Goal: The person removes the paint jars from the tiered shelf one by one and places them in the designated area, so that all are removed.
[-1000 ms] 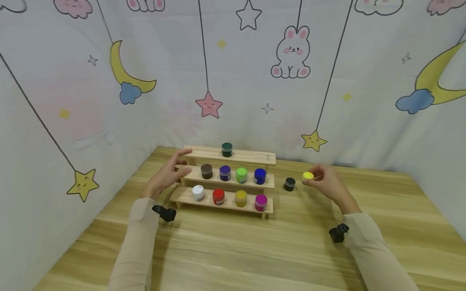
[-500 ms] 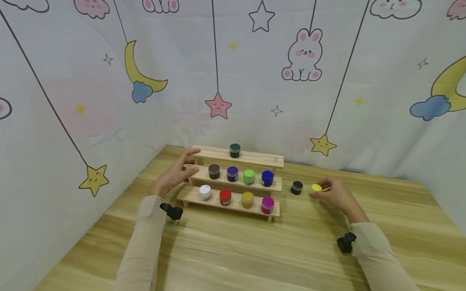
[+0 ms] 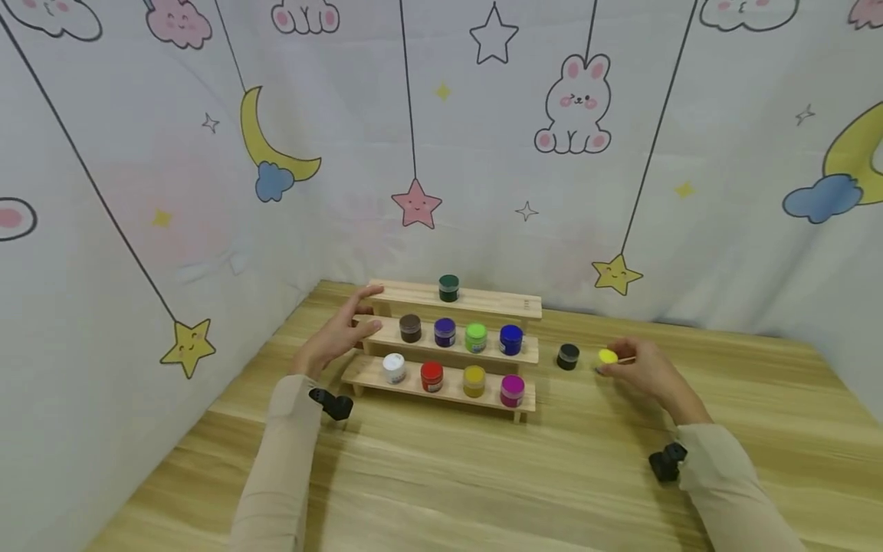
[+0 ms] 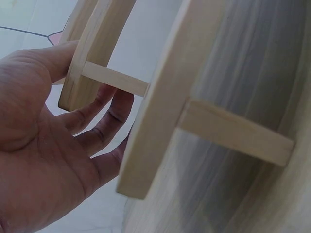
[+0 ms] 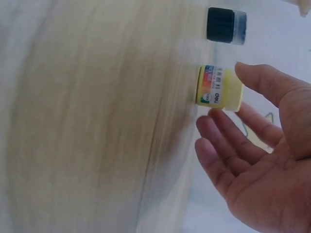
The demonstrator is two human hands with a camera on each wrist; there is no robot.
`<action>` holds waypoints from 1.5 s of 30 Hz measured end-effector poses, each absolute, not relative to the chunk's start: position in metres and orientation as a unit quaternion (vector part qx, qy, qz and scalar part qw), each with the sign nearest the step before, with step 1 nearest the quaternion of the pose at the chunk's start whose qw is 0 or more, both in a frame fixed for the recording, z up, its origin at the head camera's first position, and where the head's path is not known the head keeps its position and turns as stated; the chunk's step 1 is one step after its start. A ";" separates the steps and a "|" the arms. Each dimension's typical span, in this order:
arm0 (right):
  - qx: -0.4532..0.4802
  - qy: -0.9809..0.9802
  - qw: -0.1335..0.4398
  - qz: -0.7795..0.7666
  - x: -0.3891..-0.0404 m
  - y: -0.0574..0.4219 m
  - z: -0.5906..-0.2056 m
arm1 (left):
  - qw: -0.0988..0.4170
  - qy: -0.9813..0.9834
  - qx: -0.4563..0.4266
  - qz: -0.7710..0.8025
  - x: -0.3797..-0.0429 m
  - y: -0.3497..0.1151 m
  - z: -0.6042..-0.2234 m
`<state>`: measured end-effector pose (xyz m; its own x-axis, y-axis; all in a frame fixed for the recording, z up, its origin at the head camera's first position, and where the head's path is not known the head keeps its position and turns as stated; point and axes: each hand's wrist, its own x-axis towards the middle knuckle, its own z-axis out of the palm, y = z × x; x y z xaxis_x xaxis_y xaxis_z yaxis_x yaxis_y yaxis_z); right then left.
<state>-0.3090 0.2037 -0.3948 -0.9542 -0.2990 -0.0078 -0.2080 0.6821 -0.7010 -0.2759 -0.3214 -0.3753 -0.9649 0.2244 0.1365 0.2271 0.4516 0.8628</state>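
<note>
The yellow jar (image 5: 218,90) has come lower; our right hand (image 3: 651,374) pinches it, our left hand (image 3: 336,333) grips the rack (image 3: 458,349) at left, likely bracing it

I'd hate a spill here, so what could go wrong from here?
The right hand, pinching the yellow jar, could knock the black jar close by. The left hand, gripping the rack at one end, might jolt it, unsettling the magenta jar near its front right corner.

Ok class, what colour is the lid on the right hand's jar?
Bright yellow; the lid shows best in the head view.
</note>
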 end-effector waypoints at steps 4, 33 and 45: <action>-0.140 0.916 0.052 -0.371 -0.307 0.202 -0.387 | 0.000 -0.853 -0.134 -0.505 -0.276 -0.323 -0.374; -0.231 0.898 -0.022 -0.374 -0.315 0.096 -0.312 | -0.012 -0.844 -0.143 -0.516 -0.279 -0.323 -0.377; -0.260 0.890 -0.022 -0.375 -0.322 0.053 -0.301 | -0.016 -0.844 -0.138 -0.518 -0.278 -0.323 -0.372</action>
